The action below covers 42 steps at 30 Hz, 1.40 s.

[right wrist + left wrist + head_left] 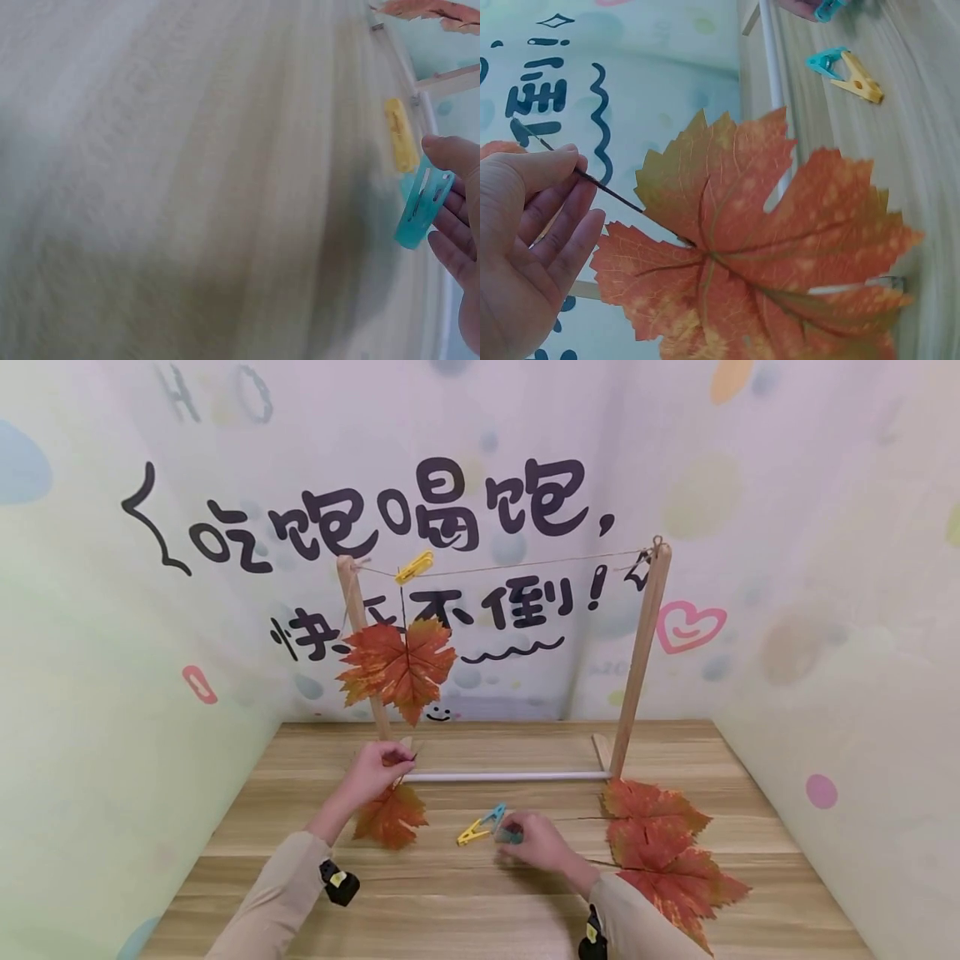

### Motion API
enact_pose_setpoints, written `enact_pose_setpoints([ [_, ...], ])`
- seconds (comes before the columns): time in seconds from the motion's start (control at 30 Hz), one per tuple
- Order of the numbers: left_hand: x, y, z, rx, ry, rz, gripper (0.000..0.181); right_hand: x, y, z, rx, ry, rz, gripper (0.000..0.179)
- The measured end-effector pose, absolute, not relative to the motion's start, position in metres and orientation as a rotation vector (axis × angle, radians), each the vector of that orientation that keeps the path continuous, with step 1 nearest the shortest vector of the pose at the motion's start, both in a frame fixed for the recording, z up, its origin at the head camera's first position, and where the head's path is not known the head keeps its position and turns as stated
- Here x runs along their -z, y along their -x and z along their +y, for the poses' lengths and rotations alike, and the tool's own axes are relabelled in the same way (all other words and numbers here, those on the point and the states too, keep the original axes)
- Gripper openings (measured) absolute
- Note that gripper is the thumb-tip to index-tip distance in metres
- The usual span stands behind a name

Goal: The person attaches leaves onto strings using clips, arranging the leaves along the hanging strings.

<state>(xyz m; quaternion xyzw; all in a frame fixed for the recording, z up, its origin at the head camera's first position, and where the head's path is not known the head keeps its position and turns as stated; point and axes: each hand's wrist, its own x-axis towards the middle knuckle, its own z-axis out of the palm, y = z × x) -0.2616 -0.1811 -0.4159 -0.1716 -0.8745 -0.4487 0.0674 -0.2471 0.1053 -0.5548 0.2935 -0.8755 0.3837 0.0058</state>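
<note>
My left hand (381,767) pinches the dark stem of an orange-red artificial maple leaf (757,247) between thumb and fingers. The leaf hangs low over the table at the left, its blade spread out in the left wrist view. My right hand (536,842) pinches a blue clothespin (426,202) just above the tabletop. Left of that hand lie a yellow clothespin (471,834) and another blue clothespin (495,814), touching or nearly so. Another maple leaf (405,664) hangs by its stem from a yellow clothespin (415,567) on the string.
A string (525,563) runs between two wooden posts, the right post (641,660) and the left post (351,589). A white rod (510,776) joins them low down. Two overlapping maple leaves (675,868) lie at the table's right. A printed wall stands behind.
</note>
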Motion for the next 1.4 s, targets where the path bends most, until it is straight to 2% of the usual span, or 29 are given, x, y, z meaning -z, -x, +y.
enact_pose_setpoints([
  [0.2,0.408,0.265,-0.177,1.373,0.555,-2.600,0.007,0.536,0.250,0.109,-1.333,-0.912,-2.713,0.022],
  [0.43,0.399,0.267,-0.167,1.319,0.549,-2.638,0.007,0.517,0.253,0.114,-1.568,-0.871,-2.653,0.032],
  [0.73,0.388,0.271,-0.154,1.250,0.626,-2.644,0.008,0.485,0.253,0.126,-1.814,-0.817,-2.503,0.024],
  [1.2,0.363,0.276,-0.131,1.163,0.684,-2.592,0.007,0.418,0.252,0.134,-1.804,-0.722,-2.462,0.034],
  [1.4,0.355,0.281,-0.120,1.094,0.733,-2.543,0.008,0.381,0.244,0.133,-1.736,-0.731,-2.384,0.029],
])
